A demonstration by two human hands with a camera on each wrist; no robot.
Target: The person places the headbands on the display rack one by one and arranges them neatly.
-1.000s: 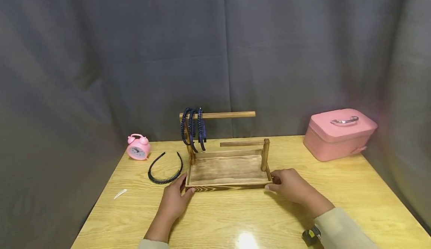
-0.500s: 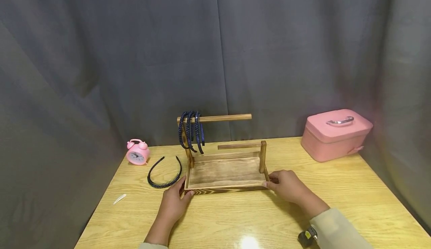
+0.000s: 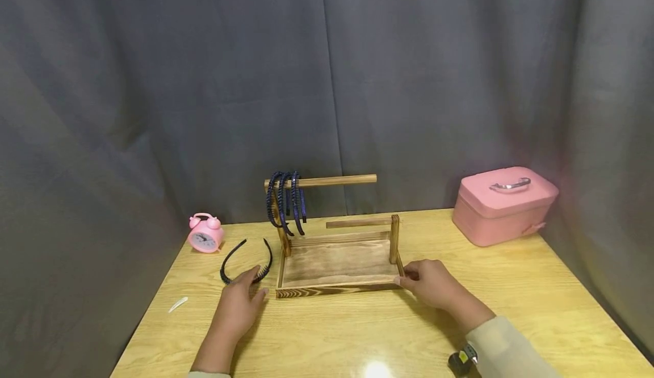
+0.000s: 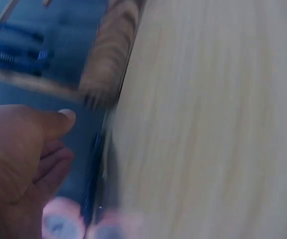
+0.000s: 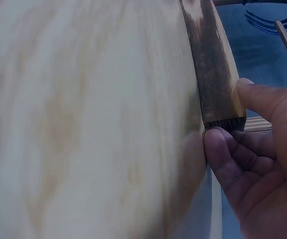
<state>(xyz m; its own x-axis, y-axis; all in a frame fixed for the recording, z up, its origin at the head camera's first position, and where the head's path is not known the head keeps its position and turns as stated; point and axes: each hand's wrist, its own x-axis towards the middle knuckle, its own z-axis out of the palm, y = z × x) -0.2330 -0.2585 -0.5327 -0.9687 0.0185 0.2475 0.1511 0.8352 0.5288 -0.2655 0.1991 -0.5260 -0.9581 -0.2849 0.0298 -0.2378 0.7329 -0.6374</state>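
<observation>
A brown wooden stand with a tray base and two raised bars sits mid-table. Several dark blue headbands hang at the left end of its upper bar. My right hand holds the tray's front right corner; in the right wrist view the thumb lies on the front board's top edge and fingers bend against its end. Left of the tray lies another dark headband, its toothed curve partly hidden by my left hand. That hand is apart from the stand, fingers loosely bent and holding nothing in the blurred left wrist view.
A pink alarm clock stands at the back left, with a small white hair clip nearer the front. At the back right sits a pink case with a metal handle. Grey curtains enclose the table.
My left hand has let go of the tray's front left corner and moved left over the headband on the table. My right hand stays on the right corner. The head view has shifted slightly.
</observation>
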